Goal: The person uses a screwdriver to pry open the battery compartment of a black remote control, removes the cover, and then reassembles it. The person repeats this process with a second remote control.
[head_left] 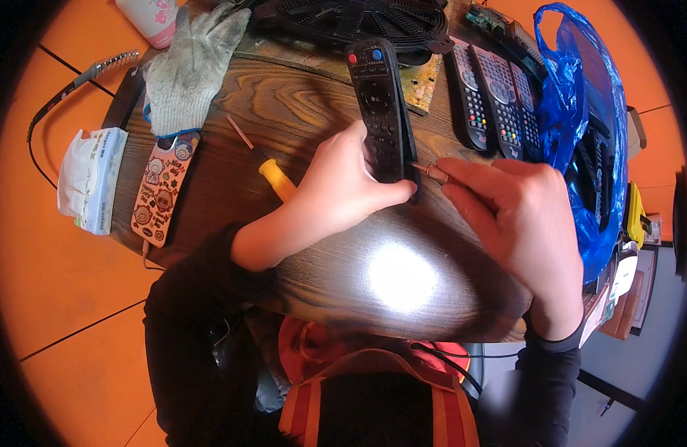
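Note:
My left hand [336, 190] grips the lower end of a long black remote control [377, 104] that lies on the dark wooden table [306, 112]. My right hand [518, 223] pinches a thin metal-tipped tool [430, 171] whose tip touches the remote's right edge near its lower end. A yellow-handled screwdriver [276, 179] lies on the table, partly hidden under my left hand.
Three more remotes [496, 93] lie at the back right beside a blue plastic bag [582, 134]. A grey work glove [187, 67], a phone in a cartoon case [161, 190], a tissue pack [90, 179] and a black fan grille [358, 18] surround the spot.

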Action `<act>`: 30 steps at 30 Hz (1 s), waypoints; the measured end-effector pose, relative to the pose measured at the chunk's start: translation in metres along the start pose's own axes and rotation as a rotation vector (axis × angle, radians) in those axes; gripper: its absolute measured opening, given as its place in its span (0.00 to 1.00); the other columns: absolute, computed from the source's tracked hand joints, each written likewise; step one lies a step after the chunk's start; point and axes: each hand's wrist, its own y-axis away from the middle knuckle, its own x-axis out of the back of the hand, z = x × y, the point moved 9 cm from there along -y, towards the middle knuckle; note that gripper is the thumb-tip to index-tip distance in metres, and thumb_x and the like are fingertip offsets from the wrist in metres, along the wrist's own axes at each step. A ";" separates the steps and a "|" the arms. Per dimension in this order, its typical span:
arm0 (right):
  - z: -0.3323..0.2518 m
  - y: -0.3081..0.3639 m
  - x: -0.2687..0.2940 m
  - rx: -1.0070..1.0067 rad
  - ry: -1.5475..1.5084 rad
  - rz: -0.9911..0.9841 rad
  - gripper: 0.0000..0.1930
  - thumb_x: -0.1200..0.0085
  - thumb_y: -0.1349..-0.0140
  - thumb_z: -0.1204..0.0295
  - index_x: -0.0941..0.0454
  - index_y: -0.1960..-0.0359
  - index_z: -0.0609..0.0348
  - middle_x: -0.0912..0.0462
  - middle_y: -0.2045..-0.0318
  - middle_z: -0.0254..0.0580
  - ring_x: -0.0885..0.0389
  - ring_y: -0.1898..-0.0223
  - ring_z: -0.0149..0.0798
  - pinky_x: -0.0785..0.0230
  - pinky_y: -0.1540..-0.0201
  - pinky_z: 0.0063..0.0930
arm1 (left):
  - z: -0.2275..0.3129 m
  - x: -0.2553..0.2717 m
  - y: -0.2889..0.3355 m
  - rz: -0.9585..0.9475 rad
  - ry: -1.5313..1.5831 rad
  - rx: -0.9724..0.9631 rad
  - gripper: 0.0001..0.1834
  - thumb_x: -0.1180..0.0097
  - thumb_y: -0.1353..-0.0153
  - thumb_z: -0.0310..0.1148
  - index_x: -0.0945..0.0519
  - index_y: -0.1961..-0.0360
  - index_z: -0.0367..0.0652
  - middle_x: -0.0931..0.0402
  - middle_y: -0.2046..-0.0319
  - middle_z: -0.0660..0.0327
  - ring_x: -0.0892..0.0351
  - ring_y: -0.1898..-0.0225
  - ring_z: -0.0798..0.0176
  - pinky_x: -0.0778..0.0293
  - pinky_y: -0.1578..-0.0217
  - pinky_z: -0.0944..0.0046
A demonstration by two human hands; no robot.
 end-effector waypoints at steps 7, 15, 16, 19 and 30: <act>0.000 -0.006 0.000 0.065 0.018 -0.092 0.09 0.43 0.52 0.75 0.20 0.67 0.59 0.23 0.82 0.45 0.25 0.83 0.40 0.35 0.79 0.27 | -0.006 -0.007 -0.003 -0.108 0.157 0.040 0.24 0.39 0.56 0.19 0.33 0.57 0.34 0.25 0.65 0.58 0.23 0.69 0.68 0.27 0.67 0.71; -0.001 -0.001 0.004 -0.016 0.030 -0.093 0.10 0.44 0.52 0.76 0.20 0.66 0.60 0.20 0.77 0.45 0.22 0.80 0.38 0.33 0.77 0.25 | -0.002 -0.001 -0.005 -0.098 -0.062 -0.015 0.23 0.39 0.56 0.20 0.33 0.57 0.34 0.25 0.67 0.60 0.24 0.71 0.70 0.26 0.69 0.71; -0.002 0.002 0.007 -0.038 0.031 -0.078 0.10 0.44 0.52 0.77 0.20 0.66 0.61 0.20 0.76 0.45 0.22 0.80 0.38 0.33 0.76 0.25 | 0.001 0.004 -0.005 -0.053 -0.133 -0.051 0.22 0.39 0.55 0.20 0.33 0.57 0.34 0.26 0.67 0.61 0.24 0.71 0.70 0.26 0.69 0.71; 0.007 0.012 0.028 -0.160 -0.052 -0.054 0.11 0.46 0.50 0.78 0.21 0.63 0.63 0.19 0.72 0.46 0.21 0.75 0.35 0.32 0.72 0.22 | 0.000 0.013 -0.011 -0.014 -0.232 -0.017 0.21 0.40 0.55 0.21 0.32 0.59 0.36 0.26 0.68 0.62 0.25 0.70 0.72 0.26 0.68 0.71; 0.028 0.025 0.056 0.080 0.076 0.355 0.17 0.43 0.53 0.84 0.21 0.59 0.58 0.26 0.69 0.39 0.26 0.69 0.33 0.32 0.67 0.23 | 0.004 -0.022 0.006 -0.402 0.361 0.118 0.25 0.42 0.53 0.27 0.34 0.53 0.33 0.28 0.66 0.61 0.26 0.64 0.70 0.28 0.64 0.70</act>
